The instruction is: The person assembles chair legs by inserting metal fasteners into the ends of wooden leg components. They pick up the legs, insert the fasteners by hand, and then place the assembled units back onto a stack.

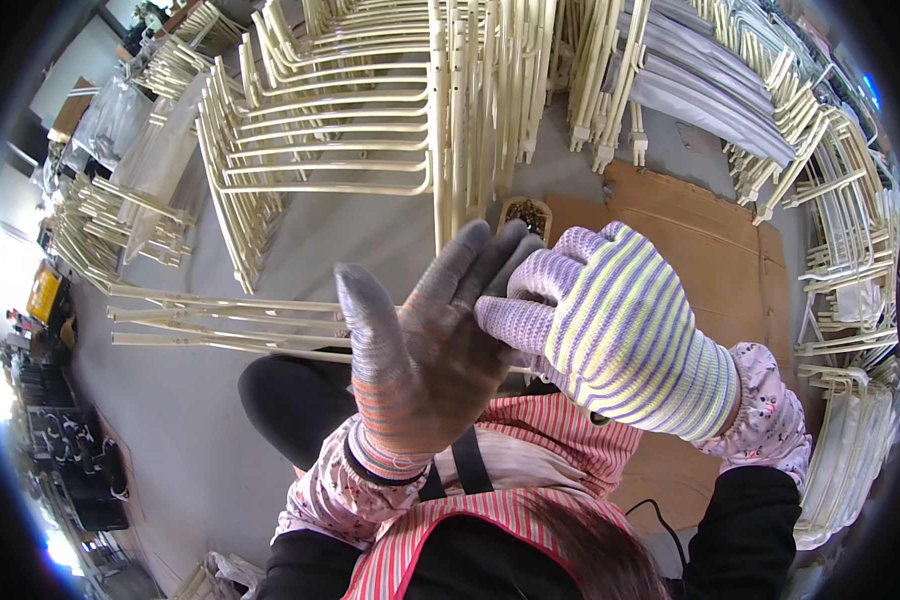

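Observation:
My left hand (435, 352) wears a knit glove with a dark, soiled palm and orange stripes at the wrist. Its palm faces up, the thumb apart from the fingers. Over the far side of that palm, my right hand (615, 330) curls its fingers in a yellow-and-purple striped glove. The right fingertips are hidden, so whether they pinch anything cannot be told. Just beyond the hands is a small container (525, 214) of dark little parts, partly covered by my fingers. Several cream metal tubes (232, 322) run behind my left hand, low over the floor.
Nested cream tubular frames (330, 150) stand ahead, with further upright tubes (487, 112) beside them. A flattened cardboard sheet (705, 247) covers floor at the right. Grey wrapped bundles (709, 97) and more frames (847, 225) line the right side; stacked tubes (127, 225) are at left.

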{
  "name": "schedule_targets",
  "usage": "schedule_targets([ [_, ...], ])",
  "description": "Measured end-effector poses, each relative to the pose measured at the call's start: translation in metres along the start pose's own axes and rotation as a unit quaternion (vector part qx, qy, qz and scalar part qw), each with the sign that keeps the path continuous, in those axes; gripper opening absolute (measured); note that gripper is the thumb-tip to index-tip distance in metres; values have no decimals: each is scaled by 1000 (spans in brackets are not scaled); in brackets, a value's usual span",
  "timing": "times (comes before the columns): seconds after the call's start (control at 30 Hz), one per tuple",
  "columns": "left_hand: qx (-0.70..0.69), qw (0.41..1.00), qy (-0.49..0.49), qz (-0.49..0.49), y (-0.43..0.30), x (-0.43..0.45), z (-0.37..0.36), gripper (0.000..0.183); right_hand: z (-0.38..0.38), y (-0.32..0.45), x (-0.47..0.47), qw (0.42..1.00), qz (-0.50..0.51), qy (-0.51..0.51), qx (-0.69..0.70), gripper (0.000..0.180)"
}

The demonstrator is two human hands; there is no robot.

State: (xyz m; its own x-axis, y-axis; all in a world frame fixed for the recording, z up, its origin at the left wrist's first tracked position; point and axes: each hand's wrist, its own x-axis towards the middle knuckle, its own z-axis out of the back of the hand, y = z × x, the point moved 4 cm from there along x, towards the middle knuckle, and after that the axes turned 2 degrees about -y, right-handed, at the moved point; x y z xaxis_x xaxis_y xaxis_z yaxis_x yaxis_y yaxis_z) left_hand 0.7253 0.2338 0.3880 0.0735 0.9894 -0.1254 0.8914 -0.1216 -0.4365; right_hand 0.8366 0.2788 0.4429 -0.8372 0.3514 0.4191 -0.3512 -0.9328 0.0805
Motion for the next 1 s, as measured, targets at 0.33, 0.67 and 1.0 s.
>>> schedule_targets([
  [0.33, 18, 991, 98, -88, -11, 1, -13, 106, 9, -5, 1, 918, -166, 1, 359, 31],
  [0.67, 292, 949, 85, -84, -9, 3, 1, 66, 12, -17, -2, 734, -402, -36, 547, 26],
  [1.0, 129, 964, 224, 56, -11, 0, -11, 79, 41, -16, 9, 959, -4, 28, 281, 26],
])
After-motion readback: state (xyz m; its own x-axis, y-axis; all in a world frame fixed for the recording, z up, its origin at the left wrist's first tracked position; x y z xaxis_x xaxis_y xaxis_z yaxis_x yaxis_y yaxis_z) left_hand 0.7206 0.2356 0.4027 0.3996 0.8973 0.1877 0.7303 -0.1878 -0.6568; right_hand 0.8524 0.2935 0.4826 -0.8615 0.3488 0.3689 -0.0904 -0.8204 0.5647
